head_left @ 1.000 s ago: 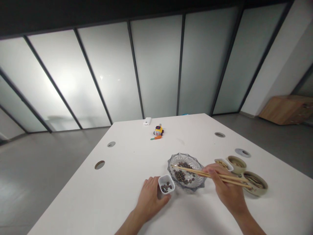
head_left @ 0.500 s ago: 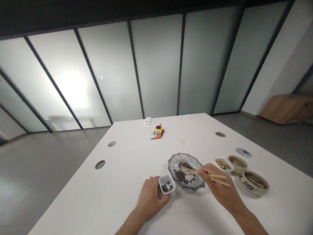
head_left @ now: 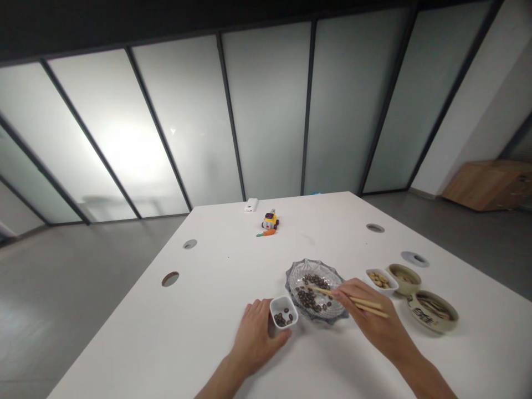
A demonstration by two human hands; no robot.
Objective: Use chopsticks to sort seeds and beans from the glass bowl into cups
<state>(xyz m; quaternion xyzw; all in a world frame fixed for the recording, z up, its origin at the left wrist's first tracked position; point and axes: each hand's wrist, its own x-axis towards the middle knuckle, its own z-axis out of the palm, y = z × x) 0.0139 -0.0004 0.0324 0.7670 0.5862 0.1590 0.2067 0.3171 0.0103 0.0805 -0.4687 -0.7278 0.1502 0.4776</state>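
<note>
My left hand (head_left: 258,331) grips a small white square dish (head_left: 284,300) from its left and near sides. Several dark brown beans (head_left: 283,317) that look like coffee beans lie inside it. To the right of the dish, a clear scalloped glass bowl (head_left: 293,271) contains many more of these dark beans (head_left: 306,297). Wooden chopsticks (head_left: 366,305) are held in my right hand (head_left: 369,313), at the bowl's right side. Their tips reach over the beans in the bowl; whether a bean is pinched between them I cannot make out.
On the right stand a white dish (head_left: 393,284) of pale nut-like pieces, a greenish round bowl (head_left: 409,287) and a lettered bowl (head_left: 424,318) with strip-like contents. Farther back lie a toy vehicle (head_left: 270,220), a toy carrot (head_left: 268,233) and a white box-like device (head_left: 251,205). The white table (head_left: 199,310) has round holes.
The chopstick tips have come closer together and shifted slightly left over the beans. My left hand and the white dish stay in place.
</note>
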